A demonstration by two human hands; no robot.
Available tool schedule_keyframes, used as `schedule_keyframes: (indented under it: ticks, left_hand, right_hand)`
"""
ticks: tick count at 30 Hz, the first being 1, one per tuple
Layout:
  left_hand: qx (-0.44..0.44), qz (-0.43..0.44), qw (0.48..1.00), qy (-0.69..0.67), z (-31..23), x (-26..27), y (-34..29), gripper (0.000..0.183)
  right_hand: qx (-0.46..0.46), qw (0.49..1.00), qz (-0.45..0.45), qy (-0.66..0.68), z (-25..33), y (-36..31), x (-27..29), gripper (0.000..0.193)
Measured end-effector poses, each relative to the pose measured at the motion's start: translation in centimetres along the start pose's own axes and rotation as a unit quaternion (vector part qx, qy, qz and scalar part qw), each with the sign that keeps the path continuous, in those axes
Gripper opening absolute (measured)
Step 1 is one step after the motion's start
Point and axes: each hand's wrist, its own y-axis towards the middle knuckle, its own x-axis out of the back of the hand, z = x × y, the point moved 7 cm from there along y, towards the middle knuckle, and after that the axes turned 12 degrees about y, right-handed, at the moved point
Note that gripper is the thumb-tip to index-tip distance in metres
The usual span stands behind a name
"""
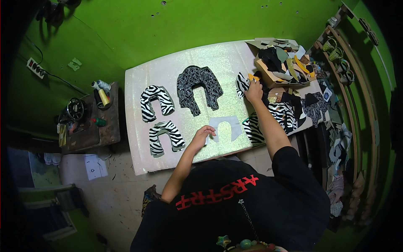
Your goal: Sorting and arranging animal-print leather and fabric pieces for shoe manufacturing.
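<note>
My right hand [254,91] reaches to the right part of the table, its fingers closed at the edge of a zebra-print piece [242,84]. A small orange scrap [253,77] shows by its fingertips. My left hand [204,133] hovers at or rests on the left edge of a pale grey U-shaped piece [216,123], fingers apart and holding nothing. Farther left lie two stacks of U-shaped zebra-print pieces, an upper stack [146,101] and a lower stack [155,145]. Between them and my right hand is a black arched stack [187,88] with a pale line pattern.
A cardboard box [265,72] full of scraps stands at the table's back right. More zebra-print material [279,113] lies below my right forearm. At left, a sewing-machine table [90,136] carries thread cones [103,97]. A rack [357,105] with shoes lines the right wall.
</note>
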Motion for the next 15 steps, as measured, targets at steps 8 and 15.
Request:
schedule_keyframes:
  ticks: [8,15]
  left_hand:
    - [0.001,0.010,0.997,-0.079,-0.6,0.8,-0.1,0.019]
    - [0.021,-0.047,0.998,0.030,-0.9,2.9,-1.5,0.030]
  right_hand:
    - [0.088,0.918,-0.020,0.387,0.6,-3.2,-0.8,0.028]
    - [-0.045,0.752,0.159,0.638,9.6,-15.8,-4.4,0.107]
